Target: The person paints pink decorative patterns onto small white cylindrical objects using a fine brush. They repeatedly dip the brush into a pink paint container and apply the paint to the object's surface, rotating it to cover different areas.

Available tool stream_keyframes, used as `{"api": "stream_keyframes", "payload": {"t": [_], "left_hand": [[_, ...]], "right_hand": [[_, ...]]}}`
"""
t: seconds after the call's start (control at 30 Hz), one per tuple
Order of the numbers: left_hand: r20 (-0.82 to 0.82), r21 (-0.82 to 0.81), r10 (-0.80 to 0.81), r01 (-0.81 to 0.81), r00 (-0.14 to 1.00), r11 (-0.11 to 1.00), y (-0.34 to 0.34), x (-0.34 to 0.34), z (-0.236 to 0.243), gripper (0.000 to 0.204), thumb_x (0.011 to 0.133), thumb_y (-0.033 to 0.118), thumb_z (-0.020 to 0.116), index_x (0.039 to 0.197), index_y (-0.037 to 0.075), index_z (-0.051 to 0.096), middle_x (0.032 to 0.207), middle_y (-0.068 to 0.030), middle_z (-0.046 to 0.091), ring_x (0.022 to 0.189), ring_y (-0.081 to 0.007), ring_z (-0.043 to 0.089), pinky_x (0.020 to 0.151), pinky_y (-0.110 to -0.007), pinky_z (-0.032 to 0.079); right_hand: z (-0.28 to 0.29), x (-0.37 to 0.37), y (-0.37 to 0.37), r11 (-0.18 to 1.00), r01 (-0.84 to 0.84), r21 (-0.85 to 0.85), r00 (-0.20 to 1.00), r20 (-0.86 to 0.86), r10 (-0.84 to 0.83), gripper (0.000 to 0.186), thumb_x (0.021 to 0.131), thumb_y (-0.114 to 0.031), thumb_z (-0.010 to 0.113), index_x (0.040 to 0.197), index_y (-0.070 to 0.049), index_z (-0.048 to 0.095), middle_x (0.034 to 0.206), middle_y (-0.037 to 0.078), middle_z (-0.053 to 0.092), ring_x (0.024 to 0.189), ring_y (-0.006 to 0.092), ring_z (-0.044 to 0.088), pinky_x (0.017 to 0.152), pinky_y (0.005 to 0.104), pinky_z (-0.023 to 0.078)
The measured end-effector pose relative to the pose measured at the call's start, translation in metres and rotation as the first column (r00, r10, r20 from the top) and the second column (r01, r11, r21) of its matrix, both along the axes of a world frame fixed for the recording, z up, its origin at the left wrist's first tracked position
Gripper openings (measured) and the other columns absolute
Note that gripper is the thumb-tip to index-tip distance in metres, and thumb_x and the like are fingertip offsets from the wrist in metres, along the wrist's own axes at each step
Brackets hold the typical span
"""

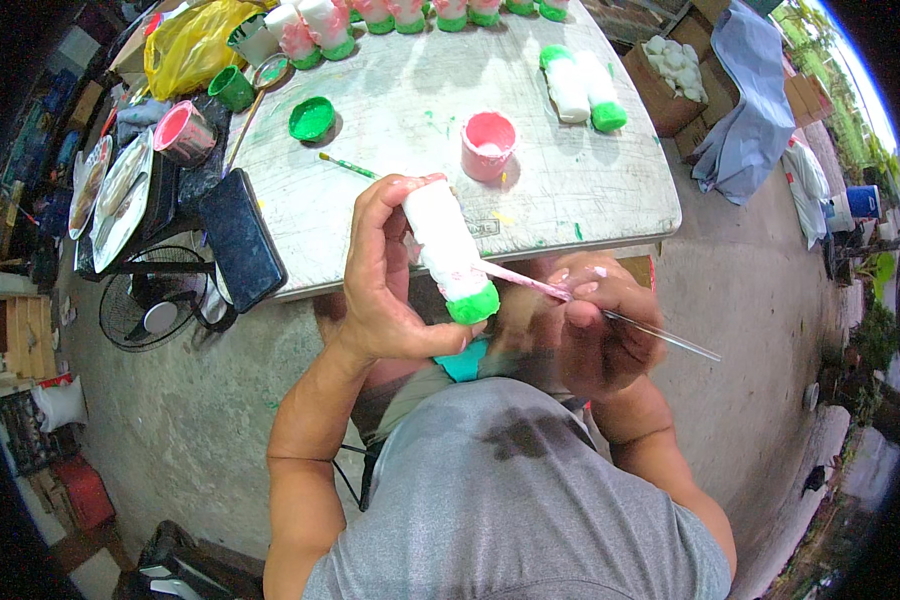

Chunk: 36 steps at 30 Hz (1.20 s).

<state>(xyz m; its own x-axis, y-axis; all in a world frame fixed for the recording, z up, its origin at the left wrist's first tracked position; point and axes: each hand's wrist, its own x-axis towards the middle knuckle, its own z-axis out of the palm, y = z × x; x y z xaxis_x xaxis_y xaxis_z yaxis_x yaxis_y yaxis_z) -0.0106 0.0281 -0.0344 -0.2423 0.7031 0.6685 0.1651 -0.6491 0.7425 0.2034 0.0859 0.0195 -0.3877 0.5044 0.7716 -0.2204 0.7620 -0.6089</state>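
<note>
My left hand (380, 290) holds a white cylinder (435, 225) by its two ends. The cylinder is tilted, with a green lower end (473, 305) and light pink paint in patches just above the green. My right hand (602, 320) is closed on a thin paintbrush (650, 328) with a clear handle and a pink-smeared front part, whose tip reaches the cylinder above the green end. A pink paint pot (488, 160) stands on the white table (620, 190) beyond my hands. A green paint lid (312, 118) and a second brush (345, 163) lie to its left.
Painted cylinders (410, 15) stand along the back; two more (570, 85) lie at right. At left are a phone (242, 240), plates (120, 205), paint containers (185, 132), a yellow bag (195, 45) and a fan (145, 300). Cardboard boxes (675, 85) stand right of the table.
</note>
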Motion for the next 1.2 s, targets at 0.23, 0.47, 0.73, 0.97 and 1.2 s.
{"api": "stream_keyframes", "payload": {"t": [0.23,0.47,0.73,0.97,1.2], "left_hand": [[0.047,-0.013,-0.013,0.014,0.999,1.0,-0.001,0.001,0.0,0.12,0.053,0.027,0.097,0.151,-0.001,0.035,0.145,-0.0165,0.044,0.14,-0.0364,0.048,0.118,-0.046,0.038],[0.063,-0.009,-0.029,0.029,0.998,1.0,-0.002,0.001,-0.002,0.123,0.053,0.029,0.099,0.152,0.0,0.033,0.145,-0.0165,0.045,0.141,-0.0376,0.047,0.117,-0.047,0.038],[0.177,-0.075,-0.086,0.101,0.981,0.992,-0.005,0.0,0.001,0.124,0.051,0.026,0.099,0.152,-0.001,0.032,0.146,-0.017,0.045,0.142,-0.0355,0.047,0.118,-0.046,0.037],[0.115,-0.022,-0.063,0.066,0.991,0.998,-0.003,0.0,0.001,0.12,0.053,0.025,0.096,0.151,-0.001,0.033,0.145,-0.0181,0.045,0.141,-0.0368,0.047,0.118,-0.047,0.036],[0.085,-0.008,-0.066,0.067,0.994,0.998,-0.003,-0.002,0.001,0.119,0.052,0.027,0.094,0.151,0.001,0.035,0.143,-0.0173,0.046,0.141,-0.0388,0.048,0.118,-0.049,0.035]], "right_hand": [[-0.009,0.002,-0.001,1.0,-0.018,-0.006,0.999,0.026,0.018,0.015,0.096,0.001,0.067,0.108,-0.001,0.058,0.09,0.015,0.07,0.08,0.0291,0.072,0.074,0.0423,0.058],[-0.001,0.001,-0.001,0.999,-0.036,-0.007,0.999,0.016,0.036,0.015,0.096,-0.002,0.069,0.107,-0.004,0.059,0.089,0.015,0.07,0.08,0.029,0.071,0.074,0.0414,0.057],[-0.007,0.002,0.0,0.997,-0.074,-0.001,0.997,0.031,0.074,0.015,0.097,-0.004,0.069,0.107,-0.004,0.058,0.088,0.014,0.069,0.081,0.0289,0.071,0.074,0.041,0.057],[0.005,-0.015,0.005,0.881,-0.256,-0.398,0.953,-0.256,0.162,0.013,0.102,-0.007,0.065,0.106,0.002,0.057,0.093,0.014,0.069,0.09,0.0219,0.067,0.082,0.0382,0.057],[-0.003,-0.017,0.017,0.916,-0.111,-0.387,0.991,-0.112,0.073,0.01,0.102,-0.007,0.065,0.105,0.0,0.058,0.095,0.014,0.069,0.091,0.0202,0.067,0.083,0.0336,0.056]]}}
